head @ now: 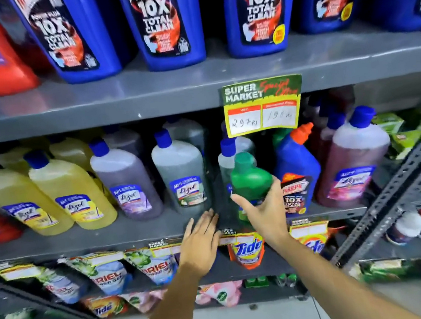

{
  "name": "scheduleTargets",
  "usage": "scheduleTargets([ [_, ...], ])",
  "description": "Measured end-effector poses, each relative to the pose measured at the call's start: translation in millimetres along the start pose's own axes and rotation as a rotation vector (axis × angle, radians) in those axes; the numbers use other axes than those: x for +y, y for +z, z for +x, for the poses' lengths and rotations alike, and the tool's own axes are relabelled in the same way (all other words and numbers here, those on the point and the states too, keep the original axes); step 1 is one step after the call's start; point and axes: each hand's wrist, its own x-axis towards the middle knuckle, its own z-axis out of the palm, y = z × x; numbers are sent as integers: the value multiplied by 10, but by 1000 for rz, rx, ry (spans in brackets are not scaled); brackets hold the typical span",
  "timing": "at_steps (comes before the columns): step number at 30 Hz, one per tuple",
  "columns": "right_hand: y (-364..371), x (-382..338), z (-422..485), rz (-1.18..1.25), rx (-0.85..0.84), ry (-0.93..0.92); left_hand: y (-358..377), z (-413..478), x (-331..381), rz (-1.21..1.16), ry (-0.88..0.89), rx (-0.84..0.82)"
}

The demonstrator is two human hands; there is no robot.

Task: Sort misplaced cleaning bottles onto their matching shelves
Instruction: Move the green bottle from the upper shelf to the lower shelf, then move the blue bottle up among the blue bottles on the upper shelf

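Supermarket aisle, grey metal shelf [299, 67].

My right hand [263, 212] grips green bottle [250, 181] upright at middle shelf [107, 236] front, beside blue Harpic bottle [296, 172]. My left hand [201, 243] flat, fingers spread, at shelf edge below grey Lizol bottle [180, 171].

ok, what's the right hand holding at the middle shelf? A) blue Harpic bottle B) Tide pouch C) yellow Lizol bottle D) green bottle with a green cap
D: the right hand wraps its fingers around the green bottle, just in front of the blue Harpic bottle; the left hand is open and empty at the shelf edge.
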Motion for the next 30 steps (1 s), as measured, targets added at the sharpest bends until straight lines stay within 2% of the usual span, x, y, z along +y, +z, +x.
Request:
scheduleTargets([
  [10, -131, 285, -196, -182, -65, -38, 51, -21, 27, -15, -16, 25],
  [14, -372, 307, -595, -183, 189, -116, 49, -33, 14, 2, -12, 14],
  [17, -689, 234, -461, -156, 368, -192, 51, -39, 21, 21, -13, 9],
  [19, -864, 178, -265, -171, 410, -209, 52, -46, 28, 13, -19, 7],
  [21, -961, 147, -74, -216, 333, -196, 42, -52, 38, 10, -31, 4],
  [25, -1024, 269, 212, -166, 12, -43, 42, -43, 35, 5, -34, 0],
  [27, -1030, 313, 284, -173, -28, 18, 42, -47, 26, 7, -26, -3],
  [30, -988, 373, 330, -129, 2, 101, 28, -41, 17, 24, -10, -7],
])
